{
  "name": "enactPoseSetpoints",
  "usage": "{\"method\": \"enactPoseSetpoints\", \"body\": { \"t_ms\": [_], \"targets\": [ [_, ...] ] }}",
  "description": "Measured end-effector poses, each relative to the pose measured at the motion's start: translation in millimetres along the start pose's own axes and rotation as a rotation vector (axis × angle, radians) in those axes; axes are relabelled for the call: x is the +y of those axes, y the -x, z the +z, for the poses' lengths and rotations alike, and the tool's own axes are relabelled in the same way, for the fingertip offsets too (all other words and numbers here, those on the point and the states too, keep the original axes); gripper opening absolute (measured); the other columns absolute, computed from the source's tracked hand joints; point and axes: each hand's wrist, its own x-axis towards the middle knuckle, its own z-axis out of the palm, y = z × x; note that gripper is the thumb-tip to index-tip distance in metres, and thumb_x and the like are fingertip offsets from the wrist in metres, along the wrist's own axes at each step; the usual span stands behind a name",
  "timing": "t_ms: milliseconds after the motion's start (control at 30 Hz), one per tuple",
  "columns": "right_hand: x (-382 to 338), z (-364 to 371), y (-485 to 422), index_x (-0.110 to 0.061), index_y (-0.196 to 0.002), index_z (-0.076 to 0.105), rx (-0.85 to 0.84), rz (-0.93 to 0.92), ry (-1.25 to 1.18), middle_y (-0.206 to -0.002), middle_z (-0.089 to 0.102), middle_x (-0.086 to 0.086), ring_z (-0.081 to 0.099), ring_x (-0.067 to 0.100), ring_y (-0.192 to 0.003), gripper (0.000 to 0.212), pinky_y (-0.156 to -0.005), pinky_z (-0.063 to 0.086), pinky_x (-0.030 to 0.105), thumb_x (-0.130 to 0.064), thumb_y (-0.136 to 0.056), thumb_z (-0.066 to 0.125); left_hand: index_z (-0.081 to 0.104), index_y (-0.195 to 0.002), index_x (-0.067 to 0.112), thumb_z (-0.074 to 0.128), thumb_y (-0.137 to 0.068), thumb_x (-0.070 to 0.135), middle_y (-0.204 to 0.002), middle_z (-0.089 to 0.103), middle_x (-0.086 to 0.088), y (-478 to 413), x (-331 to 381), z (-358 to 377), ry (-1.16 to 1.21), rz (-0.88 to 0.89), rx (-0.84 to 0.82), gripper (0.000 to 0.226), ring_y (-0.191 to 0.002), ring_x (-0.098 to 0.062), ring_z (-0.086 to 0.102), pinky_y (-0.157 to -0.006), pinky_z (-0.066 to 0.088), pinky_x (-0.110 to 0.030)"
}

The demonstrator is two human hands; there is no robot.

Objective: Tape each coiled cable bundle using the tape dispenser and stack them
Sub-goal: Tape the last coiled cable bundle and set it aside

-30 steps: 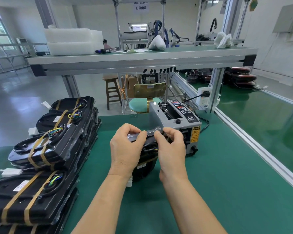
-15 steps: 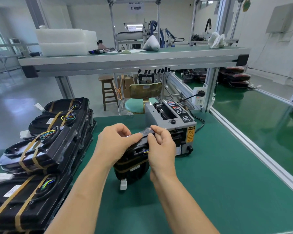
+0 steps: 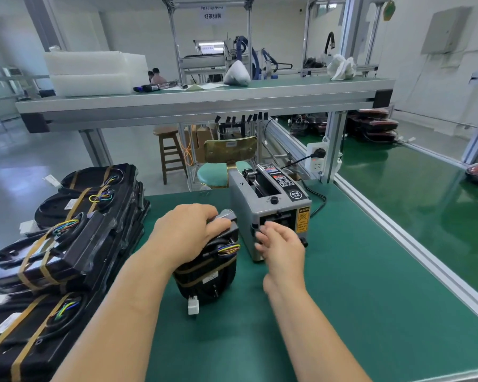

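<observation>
Taping step in hand. Cable bundle stands on edge on the desk, just left of the tape dispenser. Left hand grips its top, fingers curled over. Right hand is at the dispenser's outlet, blurred; whether it pinches tape, I cannot tell. Next move probably calls for pulling a strip clean and wrapping it.

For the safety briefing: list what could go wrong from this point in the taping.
1. The right hand is at the outlet of the tape dispenser, beside its caution label; fingers could meet the cutter.
2. Only the left hand holds the cable bundle standing on edge; it might tip or uncoil.
3. The loose white connector under it may snag.
</observation>
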Motion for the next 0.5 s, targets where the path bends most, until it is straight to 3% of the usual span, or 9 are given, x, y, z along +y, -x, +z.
{"method": "enactPoseSetpoints", "body": {
  "t_ms": [100, 167, 233, 267, 367, 500],
  "targets": [
    [0.4, -17.4, -24.3, -0.012, -0.086, 0.063, 0.158, 0.004, 0.067, -0.086, 0.061, 0.001, 0.057, 0.01, -0.066, 0.014, -0.05, 0.048, 0.018, -0.006, -0.097, 0.056, 0.05, -0.089, 0.018, 0.037, -0.103, 0.041, -0.088, 0.06, 0.0, -2.0, 4.9, 0.0, -0.019, -0.009, -0.027, 0.03, -0.087, -0.028, 0.055, -0.073, 0.046, -0.038],
    [0.6, -23.1, -35.0, -0.01, -0.087, 0.064, 0.174, -0.001, 0.114, -0.084, 0.061, 0.003, 0.054, 0.01, -0.062, 0.013, -0.049, 0.047, 0.018, -0.006, -0.097, 0.056, 0.05, -0.111, 0.024, 0.031, -0.103, 0.041, -0.104, 0.065, 0.001, -1.4, 9.2, 4.6, -0.066, -0.024, -0.001, 0.026, -0.097, -0.029, 0.058, -0.076, 0.044, -0.036],
    [-0.7, -23.0, -41.0, -0.008, -0.087, 0.067, 0.166, -0.007, 0.118, -0.078, 0.06, 0.005, 0.053, 0.012, -0.059, 0.013, -0.045, 0.046, 0.016, -0.005, -0.096, 0.057, 0.036, -0.139, 0.04, 0.029, -0.097, 0.059, -0.123, 0.063, 0.009, 1.8, 9.4, 9.3, -0.083, -0.033, 0.022, 0.046, -0.111, -0.025, 0.059, -0.083, 0.044, -0.035],
    [-2.2, -21.6, -42.7, -0.007, -0.085, 0.067, 0.164, -0.006, 0.112, -0.075, 0.06, 0.005, 0.052, 0.012, -0.057, 0.014, -0.044, 0.046, 0.015, -0.005, -0.096, 0.058, 0.027, -0.144, 0.046, 0.029, -0.09, 0.072, -0.129, 0.06, 0.013, 3.2, 7.5, 10.3, -0.075, -0.039, 0.021, 0.06, -0.116, -0.022, 0.058, -0.087, 0.044, -0.035],
    [-6.5, -17.1, -46.9, -0.01, -0.081, 0.067, 0.164, 0.022, 0.085, -0.071, 0.062, 0.005, 0.054, 0.013, -0.056, 0.016, -0.043, 0.046, 0.016, -0.004, -0.094, 0.06, 0.023, -0.144, 0.05, 0.032, -0.065, 0.093, -0.135, 0.054, 0.018, 5.6, 0.0, 9.2, -0.064, -0.062, -0.002, 0.09, -0.122, -0.016, 0.055, -0.088, 0.043, -0.033],
    [-10.4, -13.1, -48.9, -0.008, -0.077, 0.064, 0.173, 0.081, 0.056, -0.068, 0.063, 0.006, 0.057, 0.014, -0.054, 0.016, -0.043, 0.048, 0.018, -0.004, -0.092, 0.062, 0.032, -0.128, 0.048, 0.045, -0.069, 0.079, -0.118, 0.061, 0.019, 7.7, -3.6, 11.0, -0.048, -0.06, 0.049, 0.068, -0.103, -0.016, 0.06, -0.075, 0.04, -0.03]
  ]
}}
